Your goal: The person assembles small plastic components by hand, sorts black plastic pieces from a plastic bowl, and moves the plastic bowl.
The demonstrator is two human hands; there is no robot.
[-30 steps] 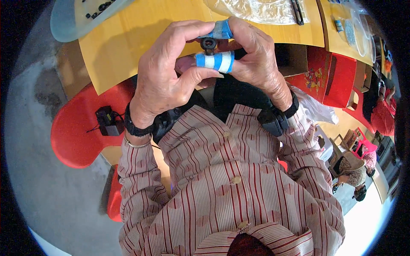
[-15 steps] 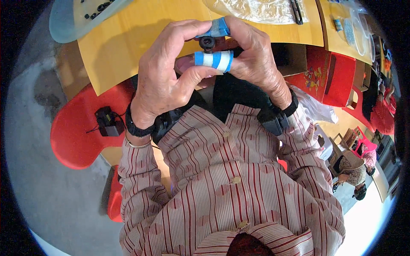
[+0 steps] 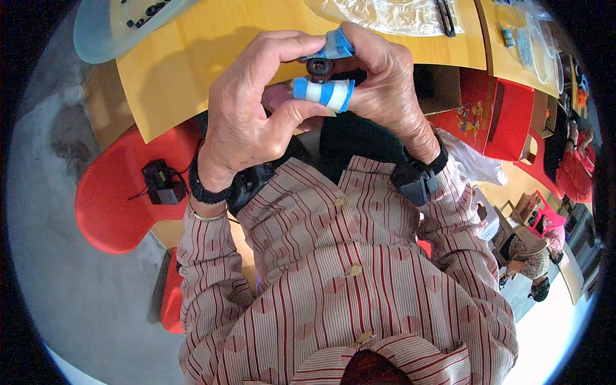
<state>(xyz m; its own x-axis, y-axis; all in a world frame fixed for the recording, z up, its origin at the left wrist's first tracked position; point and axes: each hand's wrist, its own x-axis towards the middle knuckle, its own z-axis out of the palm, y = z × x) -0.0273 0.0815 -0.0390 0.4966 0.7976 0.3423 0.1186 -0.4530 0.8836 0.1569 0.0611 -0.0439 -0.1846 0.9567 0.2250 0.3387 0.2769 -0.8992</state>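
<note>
Over the table's front edge, my left hand (image 3: 247,106) and my right hand (image 3: 391,80) meet with thumbs and forefingers curled toward each other. Between them is a small black ring-shaped part (image 3: 317,67), its hole facing up toward me. Blue-and-white striped wraps sit above (image 3: 332,43) and below (image 3: 324,95) it; they appear to be around my right forefinger and thumb. My left forefinger touches the upper wrap, and my left thumb lies along the lower one. The other fingers are partly hidden. Both wrists wear black bands with dark boxes.
On the yellow table (image 3: 170,70) stand a translucent tray (image 3: 96,35) with several small black parts, and a clear plastic bag (image 3: 391,16) beside black tweezers (image 3: 445,16). A black device (image 3: 163,183) rests on a red chair (image 3: 106,205). Other people sit at the far right.
The black part and the wrapped fingers have shifted slightly to the right. The upper wrap is tilted a little more, and the ring has turned slightly. Both hands keep their grip.
</note>
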